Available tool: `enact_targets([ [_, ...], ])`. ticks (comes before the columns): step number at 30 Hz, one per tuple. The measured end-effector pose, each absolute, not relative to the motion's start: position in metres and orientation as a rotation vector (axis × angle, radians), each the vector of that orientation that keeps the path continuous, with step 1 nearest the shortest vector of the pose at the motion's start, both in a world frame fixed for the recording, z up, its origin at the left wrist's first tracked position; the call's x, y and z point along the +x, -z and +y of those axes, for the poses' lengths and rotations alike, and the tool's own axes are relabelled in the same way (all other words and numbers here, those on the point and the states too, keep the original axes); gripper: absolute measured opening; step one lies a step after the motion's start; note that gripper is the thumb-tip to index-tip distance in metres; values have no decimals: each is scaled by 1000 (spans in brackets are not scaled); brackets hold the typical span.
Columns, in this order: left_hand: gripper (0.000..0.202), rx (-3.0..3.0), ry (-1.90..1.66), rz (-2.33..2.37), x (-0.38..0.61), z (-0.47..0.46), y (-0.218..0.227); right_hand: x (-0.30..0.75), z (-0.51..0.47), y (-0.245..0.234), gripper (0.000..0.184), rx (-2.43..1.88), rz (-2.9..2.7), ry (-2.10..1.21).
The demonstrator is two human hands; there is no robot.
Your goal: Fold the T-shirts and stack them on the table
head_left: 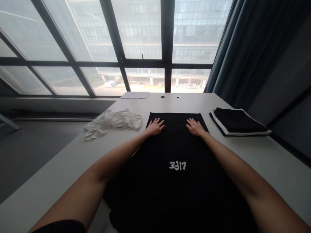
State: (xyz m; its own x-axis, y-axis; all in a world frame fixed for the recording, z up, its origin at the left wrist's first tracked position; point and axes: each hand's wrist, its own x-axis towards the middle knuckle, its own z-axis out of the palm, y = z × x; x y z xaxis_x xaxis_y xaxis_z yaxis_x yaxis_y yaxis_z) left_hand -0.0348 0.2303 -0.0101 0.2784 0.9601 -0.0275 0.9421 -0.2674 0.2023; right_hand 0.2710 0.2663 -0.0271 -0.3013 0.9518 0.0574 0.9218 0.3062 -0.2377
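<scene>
A black T-shirt (pixel 177 142) lies spread on the white table, its straight far edge toward the window. White lettering that reads upside down from here is on its middle. My left hand (pixel 155 127) rests flat on the shirt near the far left corner, fingers spread. Near the far right corner, my right hand (pixel 195 127) also presses flat on the cloth with its fingers apart. Neither hand grips anything. The near part of the shirt blends into the dark area at the bottom, so its lower edge is hard to make out.
Crumpled white cloth (pixel 114 121) lies left of the shirt. On the right sits a stack of folded black and white clothes (pixel 239 121). White sheets (pixel 135 95) are at the table's (pixel 73 168) far edge, beside two round holes. Windows and a blue curtain (pixel 229 48) stand beyond.
</scene>
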Motion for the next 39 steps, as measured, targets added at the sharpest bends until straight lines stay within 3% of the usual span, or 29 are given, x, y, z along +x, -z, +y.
enact_targets([
  [3, 65, 2295, -173, 1881, -42, 249, 3, 275, 275, 21, 62, -1804, -2297, -205],
  [10, 61, 2426, -146, 1652, 29, 274, 18, 201, 276, 29, 54, -1564, -2481, -261],
  [20, 64, 2240, -166, 1937, -39, 295, -29, 298, 293, 14, 54, -1861, -2174, -249],
  [31, 69, 2626, -38, 1045, 53, 117, 8, 284, 138, -10, 50, -1368, -2387, -284],
  [39, 66, 2773, -75, 795, 39, 25, 12, 393, 71, -19, 43, -1636, -2138, -285],
])
